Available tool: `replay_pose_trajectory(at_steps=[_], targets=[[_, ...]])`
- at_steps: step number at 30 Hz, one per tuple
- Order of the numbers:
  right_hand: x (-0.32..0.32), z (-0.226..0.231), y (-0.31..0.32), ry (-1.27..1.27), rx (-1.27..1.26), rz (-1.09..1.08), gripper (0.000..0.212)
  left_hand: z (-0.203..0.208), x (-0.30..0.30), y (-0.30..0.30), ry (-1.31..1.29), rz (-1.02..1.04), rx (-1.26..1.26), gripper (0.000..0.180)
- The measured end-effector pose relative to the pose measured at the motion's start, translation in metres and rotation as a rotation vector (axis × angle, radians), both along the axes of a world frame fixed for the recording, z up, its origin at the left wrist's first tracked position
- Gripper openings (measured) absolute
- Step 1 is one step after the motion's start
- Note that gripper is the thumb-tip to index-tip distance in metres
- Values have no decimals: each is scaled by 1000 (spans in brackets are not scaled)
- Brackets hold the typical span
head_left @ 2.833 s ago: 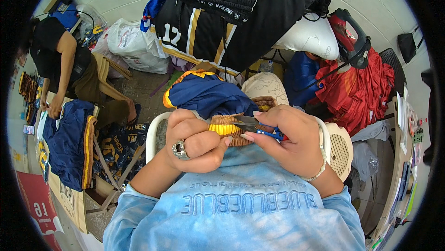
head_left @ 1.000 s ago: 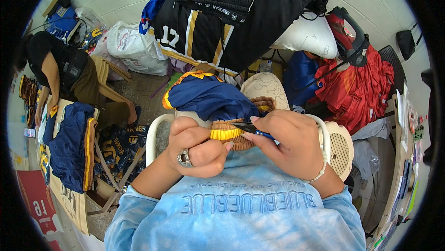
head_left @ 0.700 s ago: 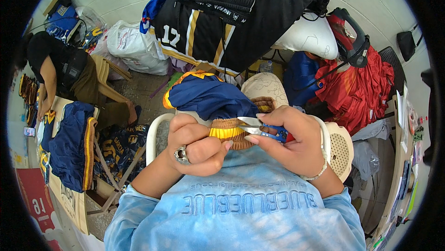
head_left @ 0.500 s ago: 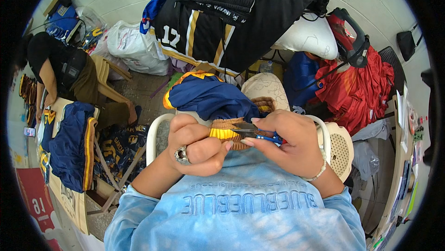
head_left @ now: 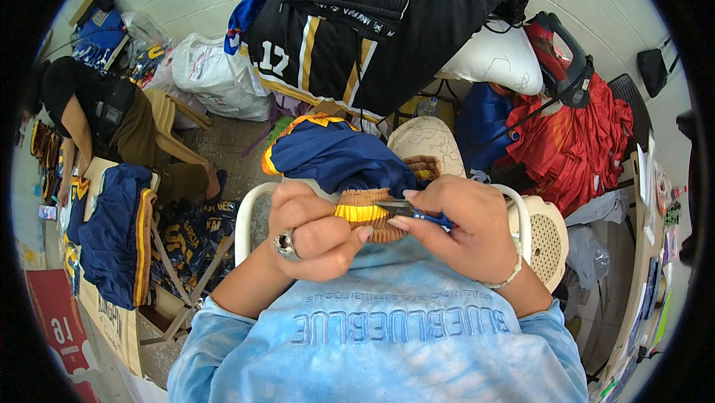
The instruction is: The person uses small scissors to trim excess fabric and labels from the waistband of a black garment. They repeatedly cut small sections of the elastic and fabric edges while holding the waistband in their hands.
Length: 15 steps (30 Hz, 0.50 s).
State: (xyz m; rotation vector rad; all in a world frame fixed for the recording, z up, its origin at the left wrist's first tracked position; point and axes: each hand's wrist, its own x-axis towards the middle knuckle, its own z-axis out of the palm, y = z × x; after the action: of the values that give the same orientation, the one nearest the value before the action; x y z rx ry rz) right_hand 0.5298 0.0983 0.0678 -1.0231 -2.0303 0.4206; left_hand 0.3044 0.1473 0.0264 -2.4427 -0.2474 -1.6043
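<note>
My left hand [head_left: 313,235], wearing a ring, is closed with its fingers pinching the gathered waistband [head_left: 353,214], which is brown with a yellow stretch. The waistband belongs to a navy garment [head_left: 342,161] with yellow-orange trim, lying bunched beyond my hands. In my right hand [head_left: 471,228] is a small pair of scissors [head_left: 432,217] with blue handles and dark blades. The blades point left and lie close together against the waistband. My right fingers partly cover the handles. Any thread at the tips is too small to make out.
Ahead hangs a heap of black garments [head_left: 335,53]. Red garments [head_left: 577,142] are piled at right, below a red and black device [head_left: 558,60]. At left, a folded navy garment [head_left: 115,217] lies near a person [head_left: 104,109] bending over. White chair arms [head_left: 246,228] flank me.
The scissors' blades were spread apart over the waistband and are now nearly together. My right fingers have closed slightly around the handles. At left, the other person's arm has shifted.
</note>
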Motion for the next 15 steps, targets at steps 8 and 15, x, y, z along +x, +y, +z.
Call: replay_pose_trajectory(at_steps=[8, 15], targets=[[3, -5, 0, 105, -209, 15, 40, -1, -1, 3, -36, -31, -69, 24], [-5, -2, 0, 148, -234, 16, 51, -7, -2, 4, -173, -75, -426, 40]])
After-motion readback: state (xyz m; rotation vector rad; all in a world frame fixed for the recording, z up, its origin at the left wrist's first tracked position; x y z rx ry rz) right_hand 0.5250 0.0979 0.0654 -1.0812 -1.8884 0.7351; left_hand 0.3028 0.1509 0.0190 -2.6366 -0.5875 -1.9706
